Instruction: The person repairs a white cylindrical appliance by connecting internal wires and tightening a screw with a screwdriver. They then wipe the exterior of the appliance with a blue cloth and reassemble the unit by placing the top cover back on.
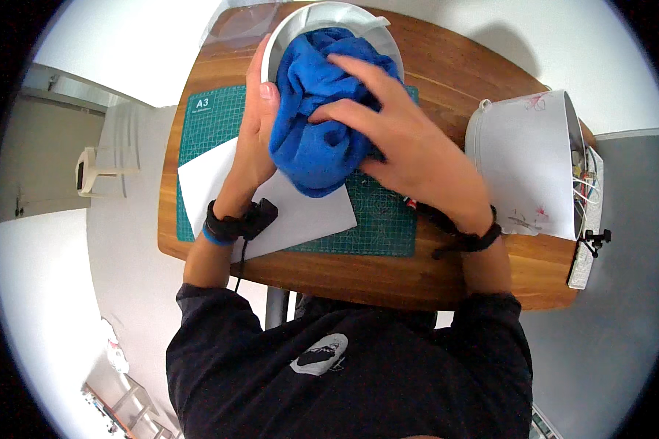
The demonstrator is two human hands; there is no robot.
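Observation:
A bunched blue cloth [311, 157] fills the mouth of a white round tub [326, 12] and hangs out over its near side. The tub is tipped toward me above the far part of the table. My left hand [253, 128] grips the tub at its left side, with the thumb beside the cloth. From the right, my right hand [417, 146] digs its bent fingers into the folds of the cloth. The tub's inside and base are mostly hidden by the cloth.
Underneath lie a green cutting mat [212, 132] and sheets of white paper [300, 227] on the wooden table [447, 58]. At the right, a pale bin [523, 161] lies on its side with cables in its mouth, beside a white power strip [584, 263].

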